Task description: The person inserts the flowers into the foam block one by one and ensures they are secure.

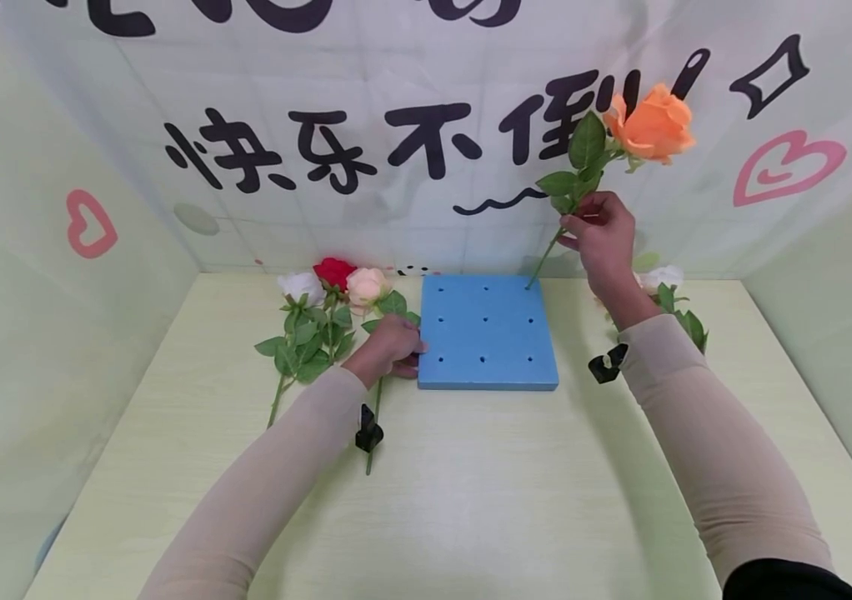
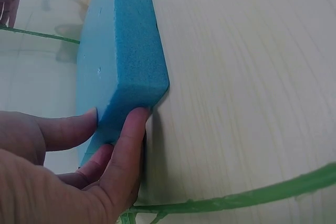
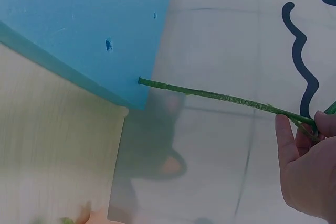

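Observation:
An orange artificial rose (image 1: 651, 125) leans up to the right above the back of a blue foam board (image 1: 507, 340) with rows of small holes. My right hand (image 1: 606, 242) pinches its green stem (image 3: 215, 95) just below the leaves. The stem's lower end meets the board at the back right corner hole, as the right wrist view shows. My left hand (image 1: 394, 343) grips the board's left edge, thumb over the top face and fingers against the side (image 2: 140, 61). The board lies flat on the table.
Left of the board lie a white rose (image 1: 302, 287), a red rose (image 1: 334, 272) and a pale pink rose (image 1: 368, 286), with leafy stems. More pale flowers (image 1: 662, 277) lie on the right, partly behind my right arm. A printed cloth backdrop (image 1: 366, 225) rises behind the table (image 1: 486, 492).

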### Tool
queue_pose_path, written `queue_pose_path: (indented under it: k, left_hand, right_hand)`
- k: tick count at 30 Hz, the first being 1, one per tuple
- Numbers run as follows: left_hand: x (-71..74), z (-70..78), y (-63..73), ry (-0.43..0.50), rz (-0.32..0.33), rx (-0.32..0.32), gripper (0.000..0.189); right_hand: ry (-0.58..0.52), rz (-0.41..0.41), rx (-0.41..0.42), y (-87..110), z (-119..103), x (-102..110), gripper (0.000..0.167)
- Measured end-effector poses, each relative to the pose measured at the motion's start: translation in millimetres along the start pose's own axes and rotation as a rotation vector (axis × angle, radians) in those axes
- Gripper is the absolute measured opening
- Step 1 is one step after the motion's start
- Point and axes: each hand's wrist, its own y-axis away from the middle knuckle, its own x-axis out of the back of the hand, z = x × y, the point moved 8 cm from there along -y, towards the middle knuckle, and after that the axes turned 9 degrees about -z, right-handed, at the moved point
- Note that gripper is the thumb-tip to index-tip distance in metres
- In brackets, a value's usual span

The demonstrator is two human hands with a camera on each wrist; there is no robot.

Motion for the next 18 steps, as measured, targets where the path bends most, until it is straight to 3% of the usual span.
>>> queue_pose_path:
  k: [18]
  left_hand:
    - [-0.1,-0.6,-0.6,-0.012,0.001,0.000,0.036]
  right_hand:
    - [0.015,-0.007,-0.034,-2.2,12,0,0.022]
